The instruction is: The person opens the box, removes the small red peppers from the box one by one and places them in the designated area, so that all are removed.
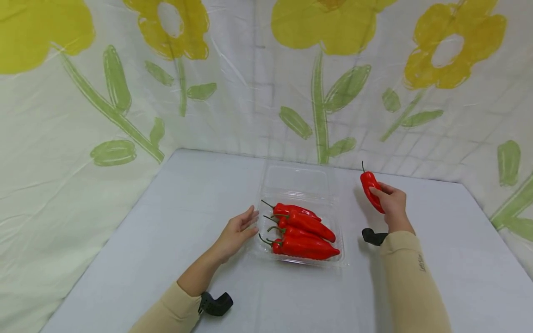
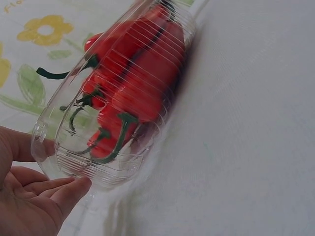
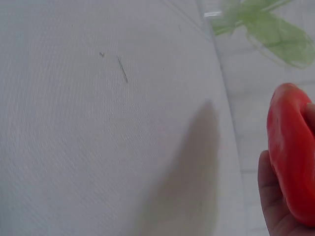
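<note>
My right hand (image 1: 393, 203) grips a red pepper (image 1: 368, 187), held up over the right side of the table with its green stem pointing away. In the right wrist view, the fingers (image 3: 270, 189) wrap beside the pepper (image 3: 290, 152). A clear plastic clamshell box (image 1: 266, 252) lies in the middle with its lid (image 1: 296, 178) folded back. Several red peppers (image 1: 306, 247) are stacked inside, stems toward the left. At the box's left side is my left hand (image 1: 237, 233), its fingers loosely extended. In the left wrist view, the fingers (image 2: 71, 196) are right at the ribbed end wall.
A white-covered table (image 1: 166, 222) spreads around the box. Behind it hangs a pale cloth (image 1: 237, 106) with yellow flowers and green leaves. Black wrist-worn devices sit at the left wrist (image 1: 216, 304) and the right wrist (image 1: 374, 237).
</note>
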Motion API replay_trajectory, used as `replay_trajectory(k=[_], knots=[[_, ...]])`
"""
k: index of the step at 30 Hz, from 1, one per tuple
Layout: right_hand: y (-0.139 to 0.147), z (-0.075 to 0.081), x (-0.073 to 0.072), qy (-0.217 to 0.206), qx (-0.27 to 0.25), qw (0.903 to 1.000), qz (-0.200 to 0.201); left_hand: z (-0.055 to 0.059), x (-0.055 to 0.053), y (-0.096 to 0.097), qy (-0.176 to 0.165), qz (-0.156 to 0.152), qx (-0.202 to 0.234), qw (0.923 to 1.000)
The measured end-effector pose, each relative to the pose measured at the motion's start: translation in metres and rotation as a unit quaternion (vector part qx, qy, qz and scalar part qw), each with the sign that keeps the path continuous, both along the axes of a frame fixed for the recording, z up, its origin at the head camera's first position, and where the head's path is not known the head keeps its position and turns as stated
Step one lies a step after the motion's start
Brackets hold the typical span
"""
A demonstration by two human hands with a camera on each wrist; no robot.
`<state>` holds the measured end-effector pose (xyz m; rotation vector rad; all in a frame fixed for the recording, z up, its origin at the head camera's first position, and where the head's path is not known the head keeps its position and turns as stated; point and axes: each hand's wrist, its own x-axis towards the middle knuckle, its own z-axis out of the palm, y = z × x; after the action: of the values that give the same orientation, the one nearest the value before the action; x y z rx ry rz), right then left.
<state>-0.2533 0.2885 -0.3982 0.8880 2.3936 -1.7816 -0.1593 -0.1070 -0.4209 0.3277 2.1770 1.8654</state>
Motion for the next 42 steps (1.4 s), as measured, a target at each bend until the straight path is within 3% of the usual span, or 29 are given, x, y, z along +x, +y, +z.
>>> replay_trajectory(k=[7, 13, 28, 42], knots=[[-0.002, -0.007, -0.005, -0.008, -0.013, 0.9997, -0.019, 0.000, -0.001, 0.001, 0.000, -0.006, 0.004, 1.0000], [-0.003, -0.014, -0.007, -0.010, -0.020, 0.9996, -0.018, 0.000, 0.000, 0.001, -0.005, 0.007, -0.001, 1.0000], [-0.005, -0.029, -0.013, -0.019, -0.034, 0.9990, -0.024, -0.001, -0.002, 0.000, -0.005, 0.007, -0.013, 0.9999], [-0.012, -0.030, -0.011, -0.009, 0.016, 0.9998, -0.007, 0.000, 0.000, 0.002, -0.011, 0.018, -0.016, 0.9996]])
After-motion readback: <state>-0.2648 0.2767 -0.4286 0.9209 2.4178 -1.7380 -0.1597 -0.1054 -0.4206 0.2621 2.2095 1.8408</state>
